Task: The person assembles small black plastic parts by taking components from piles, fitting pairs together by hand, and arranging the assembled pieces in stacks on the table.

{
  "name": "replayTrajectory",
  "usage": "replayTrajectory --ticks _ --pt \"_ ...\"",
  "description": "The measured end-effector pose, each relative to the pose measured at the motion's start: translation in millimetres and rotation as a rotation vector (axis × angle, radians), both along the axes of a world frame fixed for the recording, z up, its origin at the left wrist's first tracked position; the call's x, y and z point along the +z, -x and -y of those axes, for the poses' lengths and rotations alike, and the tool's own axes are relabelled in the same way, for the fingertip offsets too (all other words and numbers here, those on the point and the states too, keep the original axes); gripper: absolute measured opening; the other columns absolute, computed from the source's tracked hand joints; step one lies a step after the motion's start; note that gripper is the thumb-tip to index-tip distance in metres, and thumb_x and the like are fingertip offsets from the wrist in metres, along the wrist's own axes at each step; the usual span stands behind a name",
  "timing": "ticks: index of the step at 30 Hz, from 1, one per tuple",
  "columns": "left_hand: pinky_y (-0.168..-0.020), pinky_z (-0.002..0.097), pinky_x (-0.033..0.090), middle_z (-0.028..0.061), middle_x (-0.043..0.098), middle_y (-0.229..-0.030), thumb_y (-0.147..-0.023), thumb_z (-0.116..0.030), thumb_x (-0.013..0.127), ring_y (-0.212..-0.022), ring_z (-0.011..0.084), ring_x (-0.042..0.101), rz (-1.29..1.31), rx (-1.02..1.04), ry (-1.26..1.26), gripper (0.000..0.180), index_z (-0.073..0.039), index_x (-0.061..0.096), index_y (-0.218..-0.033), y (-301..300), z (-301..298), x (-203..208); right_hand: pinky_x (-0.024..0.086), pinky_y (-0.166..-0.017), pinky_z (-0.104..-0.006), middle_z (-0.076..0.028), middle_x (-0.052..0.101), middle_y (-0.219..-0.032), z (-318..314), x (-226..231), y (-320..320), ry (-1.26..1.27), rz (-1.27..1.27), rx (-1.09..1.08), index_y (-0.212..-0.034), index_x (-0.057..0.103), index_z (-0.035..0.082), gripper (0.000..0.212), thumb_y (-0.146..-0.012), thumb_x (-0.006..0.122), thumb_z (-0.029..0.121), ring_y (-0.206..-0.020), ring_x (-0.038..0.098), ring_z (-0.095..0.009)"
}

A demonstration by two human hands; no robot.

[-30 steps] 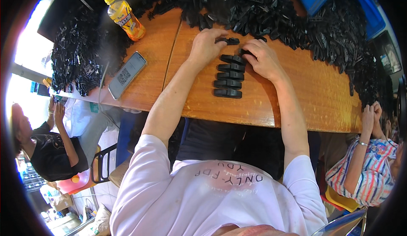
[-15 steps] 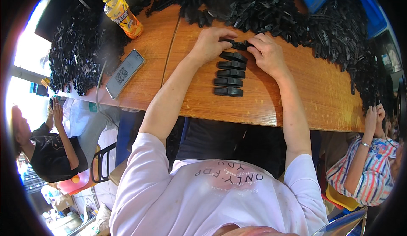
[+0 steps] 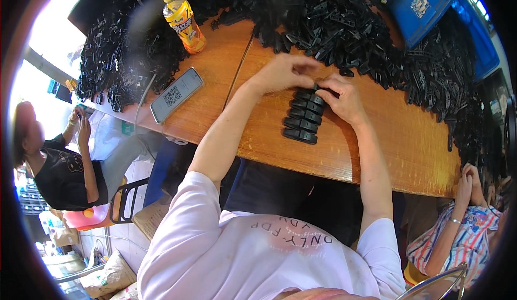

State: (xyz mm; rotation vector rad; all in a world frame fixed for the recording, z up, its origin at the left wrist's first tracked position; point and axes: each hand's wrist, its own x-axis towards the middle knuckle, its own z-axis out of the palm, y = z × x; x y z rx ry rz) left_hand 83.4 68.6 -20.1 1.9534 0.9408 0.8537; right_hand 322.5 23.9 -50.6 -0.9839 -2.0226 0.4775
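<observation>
Black plastic pieces (image 3: 301, 123) lie side by side in a short, close row on a wooden table (image 3: 409, 149), about midway along it and a little back from the near edge. Loose black parts (image 3: 344, 25) are heaped along the table's far edge and round toward both ends. Behind them, toward the far right corner, is a blue bin (image 3: 425, 22). Two bare hands meet at the row's far end. The left hand (image 3: 285, 72) is blurred and curled; whether it grips anything cannot be told. Toward the table's left end stands a yellow-capped drink bottle (image 3: 186, 22), with a phone (image 3: 176, 96) lying nearer the front edge. Smallest of all, the farthest piece (image 3: 316, 86) seems pinched between thumb and forefinger of the right hand (image 3: 347, 99). Good handling here probably means a light pinch, the piece kept square to its neighbour, and even pressure so the row stays straight.
</observation>
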Motion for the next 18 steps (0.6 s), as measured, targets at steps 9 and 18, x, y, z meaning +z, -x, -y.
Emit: replayTrajectory --ticks 9,18 --pt "-0.104 0.0466 0.049 0.0149 0.067 -0.136 -0.089 -0.015 0.077 -0.123 0.0352 0.061 -0.502 0.5 -0.653 0.043 -0.006 0.07 -0.13 32 -32 -17 0.057 -0.088 -0.0433 -0.009 0.071 -0.115 -14 -2 -26 -0.286 0.324 -0.574 -0.117 0.075 0.008 0.025 -0.093 0.075 0.018 -0.104 0.067 -0.031" --pt "-0.091 0.0418 0.056 0.018 0.074 -0.114 -0.092 -0.003 0.07 -0.102 0.0361 0.071 -0.118 0.418 -0.228 0.033 -0.003 0.071 -0.125 22 -3 -11 0.055 -0.077 -0.0417 -0.01 0.072 -0.102 -2 -2 -17 -0.165 0.23 -0.429 -0.105 0.078 0.005 0.018 -0.093 0.075 0.018 -0.092 0.069 -0.031"
